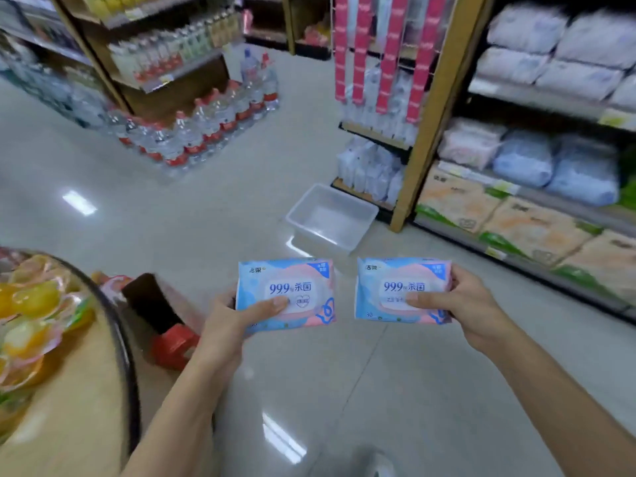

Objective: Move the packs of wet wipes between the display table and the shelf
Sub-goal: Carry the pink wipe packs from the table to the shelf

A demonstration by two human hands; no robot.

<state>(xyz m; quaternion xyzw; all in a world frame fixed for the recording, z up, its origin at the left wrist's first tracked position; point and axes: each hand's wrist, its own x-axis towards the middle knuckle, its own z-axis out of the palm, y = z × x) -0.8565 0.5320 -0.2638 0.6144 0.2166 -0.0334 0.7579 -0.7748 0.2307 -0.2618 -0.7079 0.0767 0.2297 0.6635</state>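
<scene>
Left hand (234, 316) gripping left pack (287, 273) by left edge, thumb lying on top; right hand (473, 304) gripping right pack (378, 280) by right edge likewise. Packs hanging side by side over floor (179, 222), slim gap between. Tabletop (86, 390) rim curving near left, close beside left forearm. Shelf (430, 132) running along right, well apart from right pack. Clear bin (332, 218) sitting on floor beyond packs, at shelf end. Open glossy floor stretching far left toward water bottles (206, 129).

Bright even light, white glare patches on glossy floor (206, 215), blurred bowed edges.
</scene>
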